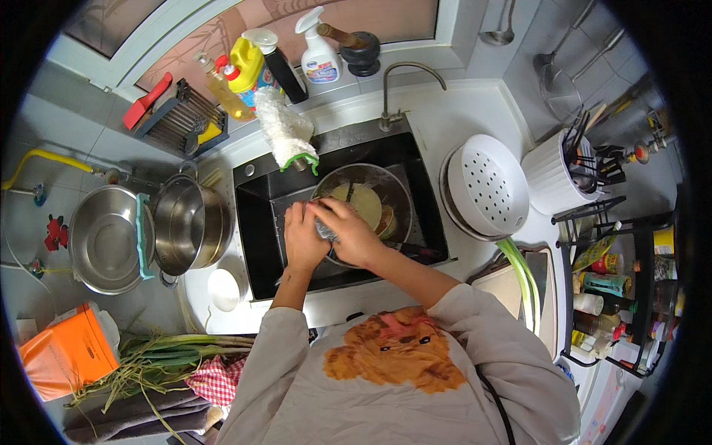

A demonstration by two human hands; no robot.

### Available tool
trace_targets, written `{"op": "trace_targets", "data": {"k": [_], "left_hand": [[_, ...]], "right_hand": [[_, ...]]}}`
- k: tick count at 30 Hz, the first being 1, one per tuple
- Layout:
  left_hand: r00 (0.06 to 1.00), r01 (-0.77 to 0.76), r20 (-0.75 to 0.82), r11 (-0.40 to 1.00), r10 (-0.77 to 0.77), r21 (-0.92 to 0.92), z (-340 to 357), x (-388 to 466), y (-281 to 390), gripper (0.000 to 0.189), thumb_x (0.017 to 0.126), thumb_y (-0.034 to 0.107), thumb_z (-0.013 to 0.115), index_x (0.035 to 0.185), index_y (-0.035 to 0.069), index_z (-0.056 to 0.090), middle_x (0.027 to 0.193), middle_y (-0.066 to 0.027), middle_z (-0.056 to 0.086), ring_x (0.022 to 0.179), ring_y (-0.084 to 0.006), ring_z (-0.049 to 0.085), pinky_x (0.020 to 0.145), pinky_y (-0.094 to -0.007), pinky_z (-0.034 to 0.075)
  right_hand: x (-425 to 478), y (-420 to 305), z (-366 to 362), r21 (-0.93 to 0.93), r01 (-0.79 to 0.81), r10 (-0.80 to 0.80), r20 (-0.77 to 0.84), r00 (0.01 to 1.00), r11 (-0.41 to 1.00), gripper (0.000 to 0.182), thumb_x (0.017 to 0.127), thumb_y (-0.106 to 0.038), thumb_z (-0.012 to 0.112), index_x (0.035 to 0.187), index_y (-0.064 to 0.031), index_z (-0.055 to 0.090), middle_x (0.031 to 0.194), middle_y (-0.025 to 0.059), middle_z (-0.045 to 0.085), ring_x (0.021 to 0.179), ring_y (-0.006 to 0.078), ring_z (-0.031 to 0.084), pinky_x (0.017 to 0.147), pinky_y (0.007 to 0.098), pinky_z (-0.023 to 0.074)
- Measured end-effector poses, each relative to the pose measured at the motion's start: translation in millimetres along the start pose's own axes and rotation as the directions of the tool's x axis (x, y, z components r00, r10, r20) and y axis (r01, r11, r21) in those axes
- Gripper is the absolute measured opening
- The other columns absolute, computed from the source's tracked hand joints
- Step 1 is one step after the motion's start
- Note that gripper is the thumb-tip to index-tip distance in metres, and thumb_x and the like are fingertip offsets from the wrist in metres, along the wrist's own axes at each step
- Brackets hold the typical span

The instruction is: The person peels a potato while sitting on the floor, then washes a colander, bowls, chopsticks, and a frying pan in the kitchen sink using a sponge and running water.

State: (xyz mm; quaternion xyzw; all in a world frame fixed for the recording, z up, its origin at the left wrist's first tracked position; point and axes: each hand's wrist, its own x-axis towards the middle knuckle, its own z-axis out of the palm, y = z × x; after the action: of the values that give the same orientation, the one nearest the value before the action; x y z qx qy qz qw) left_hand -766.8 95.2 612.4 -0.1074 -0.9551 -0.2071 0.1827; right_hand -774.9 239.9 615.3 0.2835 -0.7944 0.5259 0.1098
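Note:
My left hand [303, 239] and my right hand [350, 233] are pressed together over the front part of the black sink [258, 222]. Between them they squeeze a grey scouring pad [325, 230], probably steel wool; the fingers hide much of it. Below the hands, a large round metal basin [405, 186] stands in the sink. In it sits a bowl [364, 203] with pale cloudy liquid, and a dark utensil handle [350, 192] crosses its rim. Another small dish [386, 222] is partly hidden beside the bowl. A dark handle [414, 250] lies at the sink's right side.
A curved faucet [386, 89] rises behind the sink; a white cloth [281, 125] hangs over its back left corner. Steel pots [192, 222] and a white cup [225, 290] stand left. At right are a white colander [489, 186], scallions [523, 278] and a utensil holder [556, 178].

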Motion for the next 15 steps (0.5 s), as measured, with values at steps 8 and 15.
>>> {"op": "trace_targets", "data": {"k": [8,15], "left_hand": [[0.97,0.227,0.045,0.821,-0.239,-0.524,-2,-6,6,0.043,0.071,-0.002,0.063,0.114,0.002,0.062,0.1,-0.0118,0.058,0.101,-0.0257,0.056,0.088,-0.0315,0.044],[0.809,0.157,0.129,-0.002,-0.573,-0.988,10,-8,22,0.041,0.086,0.007,0.059,0.126,0.004,0.05,0.12,-0.0101,0.056,0.11,-0.0195,0.053,0.097,-0.0321,0.041]], "right_hand": [[0,56,8,0.097,-0.202,0.208,-0.048,0.977,0.975,0.05,0.072,0.007,0.06,0.12,-0.0089,0.06,0.11,0.0137,0.06,0.094,0.0342,0.062,0.079,0.0363,0.0522],[-18,40,34,0.801,-0.595,0.845,0.365,0.391,-0.07,0.049,0.08,-0.005,0.066,0.127,-0.0027,0.052,0.11,0.0108,0.063,0.091,0.0288,0.065,0.08,0.0407,0.0536]]}}
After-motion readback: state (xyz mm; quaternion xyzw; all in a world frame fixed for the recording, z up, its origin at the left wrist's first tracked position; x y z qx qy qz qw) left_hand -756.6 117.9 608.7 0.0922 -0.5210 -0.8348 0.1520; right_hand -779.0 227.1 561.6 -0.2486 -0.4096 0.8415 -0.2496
